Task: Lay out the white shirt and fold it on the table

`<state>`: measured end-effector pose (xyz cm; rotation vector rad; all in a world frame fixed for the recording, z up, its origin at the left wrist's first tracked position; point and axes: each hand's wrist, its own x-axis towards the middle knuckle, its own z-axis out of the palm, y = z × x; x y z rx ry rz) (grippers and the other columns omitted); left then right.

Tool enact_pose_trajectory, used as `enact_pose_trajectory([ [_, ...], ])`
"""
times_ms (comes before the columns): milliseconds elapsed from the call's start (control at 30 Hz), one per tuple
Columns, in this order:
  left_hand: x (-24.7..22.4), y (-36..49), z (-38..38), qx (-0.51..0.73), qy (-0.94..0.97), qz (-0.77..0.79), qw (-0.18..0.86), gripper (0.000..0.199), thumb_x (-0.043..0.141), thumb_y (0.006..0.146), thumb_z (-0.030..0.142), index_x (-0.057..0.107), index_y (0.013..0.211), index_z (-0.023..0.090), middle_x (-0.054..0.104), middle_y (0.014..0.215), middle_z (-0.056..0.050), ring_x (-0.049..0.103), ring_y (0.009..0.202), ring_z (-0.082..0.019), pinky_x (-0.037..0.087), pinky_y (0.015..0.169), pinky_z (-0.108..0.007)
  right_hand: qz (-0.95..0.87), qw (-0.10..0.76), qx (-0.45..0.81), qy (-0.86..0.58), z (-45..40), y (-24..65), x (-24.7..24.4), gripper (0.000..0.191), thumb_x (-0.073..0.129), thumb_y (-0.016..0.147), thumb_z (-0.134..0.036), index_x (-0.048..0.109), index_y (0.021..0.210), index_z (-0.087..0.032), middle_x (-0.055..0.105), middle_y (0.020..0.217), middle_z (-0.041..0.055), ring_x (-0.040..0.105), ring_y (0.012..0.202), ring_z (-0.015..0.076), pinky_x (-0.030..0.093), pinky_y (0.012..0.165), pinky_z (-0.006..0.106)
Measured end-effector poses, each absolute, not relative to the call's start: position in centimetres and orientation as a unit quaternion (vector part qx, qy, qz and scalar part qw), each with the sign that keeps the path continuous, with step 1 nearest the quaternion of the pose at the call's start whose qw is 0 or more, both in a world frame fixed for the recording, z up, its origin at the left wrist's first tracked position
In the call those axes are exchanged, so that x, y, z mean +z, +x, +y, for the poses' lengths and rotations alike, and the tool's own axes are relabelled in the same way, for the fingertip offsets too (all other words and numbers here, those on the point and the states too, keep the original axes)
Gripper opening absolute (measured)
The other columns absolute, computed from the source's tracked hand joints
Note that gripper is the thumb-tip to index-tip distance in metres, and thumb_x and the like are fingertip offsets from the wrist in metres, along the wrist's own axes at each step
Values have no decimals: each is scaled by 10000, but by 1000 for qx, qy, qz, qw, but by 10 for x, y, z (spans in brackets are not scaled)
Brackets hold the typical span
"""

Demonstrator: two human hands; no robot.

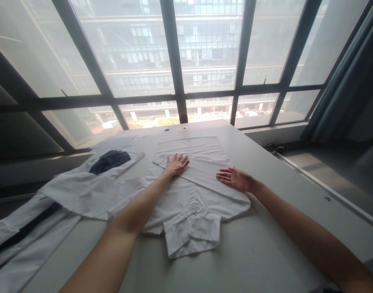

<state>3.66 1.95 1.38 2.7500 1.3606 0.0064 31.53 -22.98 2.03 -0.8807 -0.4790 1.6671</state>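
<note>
A white collared shirt (201, 195) lies spread on the white table, its collar toward me and its body reaching toward the window. My left hand (177, 165) rests palm down on the upper middle of the shirt, fingers spread. At the shirt's right edge is my right hand (235, 179), turned on its side with the palm facing left and the fingers stretched out. Nothing is held in either hand. Creases run across the cloth between them.
More white garments (88, 195) with dark parts lie in a pile at the left, touching the shirt. The white table (265, 228) reaches to the large window. A blue-grey curtain (341, 77) hangs at the right, with black cables (274, 147) on the floor near it.
</note>
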Motion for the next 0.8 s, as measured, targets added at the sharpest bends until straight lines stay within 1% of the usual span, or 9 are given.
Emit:
enact_pose_trajectory([
  [67, 14, 35, 24, 13, 872, 487, 48, 712, 183, 1009, 698, 224, 1643, 379, 114, 1729, -41, 43, 1573, -424, 60, 1160, -767, -194, 561, 708, -383, -230, 314, 22, 333, 430, 1060, -242, 522, 1328, -69, 677, 1275, 243, 716, 1151, 238, 592, 1010, 391],
  [200, 10, 35, 29, 6, 862, 503, 66, 747, 222, 981, 737, 238, 1639, 384, 130, 1727, -55, 97, 1559, -458, 93, 1136, -790, -188, 555, 710, -391, -230, 314, 23, 313, 425, 1057, -223, 529, 1316, -83, 690, 1260, 228, 718, 1147, 232, 598, 997, 383],
  [400, 8, 36, 35, 25, 864, 498, 72, 710, 253, 992, 709, 286, 1624, 386, 177, 1718, -43, 136, 1558, -443, 124, 1145, -772, -198, 558, 706, -389, -229, 315, 19, 323, 435, 1057, -251, 524, 1319, -84, 692, 1257, 240, 714, 1157, 244, 590, 1012, 409],
  [500, 17, 27, 42, 67, 861, 497, 91, 663, 185, 1043, 597, 268, 1638, 317, 249, 1697, -61, 224, 1551, -381, 210, 1187, -681, -205, 559, 698, -399, -228, 315, 18, 311, 427, 1060, -269, 530, 1303, -104, 700, 1241, 231, 717, 1149, 245, 598, 1000, 431],
  [567, 23, 13, 44, 90, 858, 498, 88, 655, 160, 1062, 511, 250, 1648, 233, 261, 1691, -93, 239, 1554, -336, 252, 1215, -586, -214, 560, 688, -410, -229, 314, 16, 283, 449, 1048, -262, 548, 1269, -115, 709, 1214, 217, 722, 1136, 238, 601, 992, 422],
  [600, 23, 3, 43, 93, 857, 500, 85, 655, 175, 1063, 495, 257, 1646, 209, 260, 1690, -107, 226, 1558, -333, 260, 1218, -567, -223, 561, 679, -418, -229, 312, 15, 262, 470, 1037, -257, 562, 1243, -124, 715, 1193, 207, 727, 1120, 236, 603, 988, 419],
  [700, 17, -28, 34, 55, 863, 497, 74, 647, 264, 1049, 546, 324, 1622, 250, 267, 1688, -117, 195, 1560, -380, 252, 1195, -628, -296, 594, 595, -453, -231, 301, 9, 198, 537, 996, -268, 618, 1152, -178, 715, 1168, 145, 750, 1021, 235, 611, 966, 451],
  [767, 11, -43, 27, 26, 871, 486, 59, 631, 295, 1047, 555, 346, 1611, 277, 263, 1690, -118, 206, 1557, -380, 244, 1194, -634, -387, 619, 477, -489, -235, 292, 5, 164, 574, 965, -279, 668, 1083, -215, 702, 1166, 100, 742, 979, 233, 600, 975, 489],
  [800, 9, -48, 24, 26, 876, 479, 50, 619, 298, 1053, 533, 349, 1610, 269, 265, 1689, -125, 216, 1557, -366, 246, 1202, -614, -444, 616, 415, -501, -238, 288, 4, 154, 590, 951, -283, 693, 1052, -229, 696, 1168, 88, 727, 1004, 239, 576, 1009, 508],
])
